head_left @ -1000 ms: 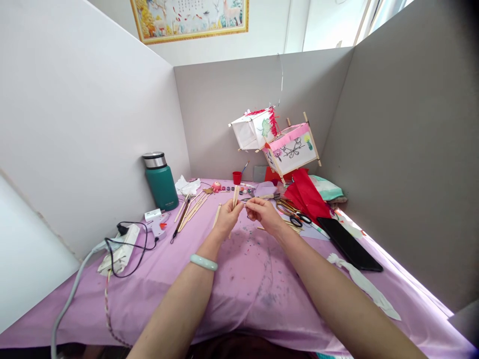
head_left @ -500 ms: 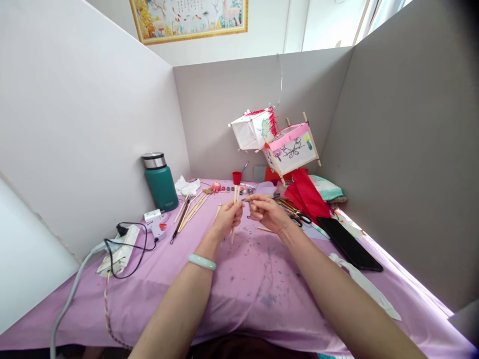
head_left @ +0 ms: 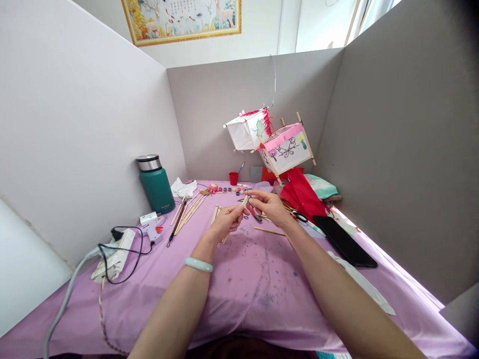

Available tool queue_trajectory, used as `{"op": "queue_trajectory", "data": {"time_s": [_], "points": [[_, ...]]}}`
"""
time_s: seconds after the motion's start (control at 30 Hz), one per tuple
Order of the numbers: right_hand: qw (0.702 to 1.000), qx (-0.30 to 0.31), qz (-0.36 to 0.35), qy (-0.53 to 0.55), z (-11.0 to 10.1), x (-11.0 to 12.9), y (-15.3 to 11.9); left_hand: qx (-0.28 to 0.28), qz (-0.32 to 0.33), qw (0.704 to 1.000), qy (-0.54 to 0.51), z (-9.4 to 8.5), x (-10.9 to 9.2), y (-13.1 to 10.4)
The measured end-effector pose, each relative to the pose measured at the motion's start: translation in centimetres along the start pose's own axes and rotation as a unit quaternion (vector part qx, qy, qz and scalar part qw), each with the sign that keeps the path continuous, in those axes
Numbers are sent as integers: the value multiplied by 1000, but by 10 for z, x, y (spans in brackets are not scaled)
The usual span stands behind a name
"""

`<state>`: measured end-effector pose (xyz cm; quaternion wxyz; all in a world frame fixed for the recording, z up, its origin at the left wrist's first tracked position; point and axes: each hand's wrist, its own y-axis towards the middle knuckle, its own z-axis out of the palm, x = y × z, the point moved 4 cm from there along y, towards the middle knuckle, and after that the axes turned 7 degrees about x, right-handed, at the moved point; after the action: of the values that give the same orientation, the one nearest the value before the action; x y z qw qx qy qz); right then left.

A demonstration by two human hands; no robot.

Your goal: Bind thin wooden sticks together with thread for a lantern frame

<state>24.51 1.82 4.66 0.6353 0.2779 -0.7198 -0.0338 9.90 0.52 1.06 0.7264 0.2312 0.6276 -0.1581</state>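
My left hand [head_left: 228, 222], with a pale green bangle above its wrist, is closed round thin wooden sticks [head_left: 245, 201]. They slant up to the right, and their lower ends show beneath the hand. My right hand [head_left: 270, 206] pinches a thin dark wire-like piece [head_left: 248, 196] at the upper ends of the sticks. Whether it loops round them I cannot tell. Red-handled pliers [head_left: 255, 214] lie just beneath my right fingers. More wooden sticks [head_left: 216, 213] lie behind my left hand, and a single stick [head_left: 269, 231] rests below my right hand.
A green bottle [head_left: 156, 187], a glue gun [head_left: 153, 230] and a power strip [head_left: 116, 254] stand or lie left. A red cup [head_left: 233, 178] and paint pots are at the back. Two paper lanterns [head_left: 286, 149] hang behind. Right are scissors [head_left: 300, 217], red cloth [head_left: 302, 193] and a black phone [head_left: 344, 241].
The sticks in my left hand have tilted from nearly upright to slanting right. My right fingers have moved to their upper ends with the thin dark piece. The view has shifted slightly right.
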Motion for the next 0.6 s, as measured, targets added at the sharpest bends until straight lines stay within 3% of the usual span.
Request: {"op": "queue_trajectory", "data": {"time_s": [0.17,0.3,0.6], "points": [[995,83,13,-55,2,4,-3,-17,-9,998,54,2,-4,-2],[986,152,27,-67,4,7,-6,-13,3,999,41,3,-8,-4],[992,122,-28,-6,6,2,-4,-21,1,994,-108,-4,-8,-4]]}}
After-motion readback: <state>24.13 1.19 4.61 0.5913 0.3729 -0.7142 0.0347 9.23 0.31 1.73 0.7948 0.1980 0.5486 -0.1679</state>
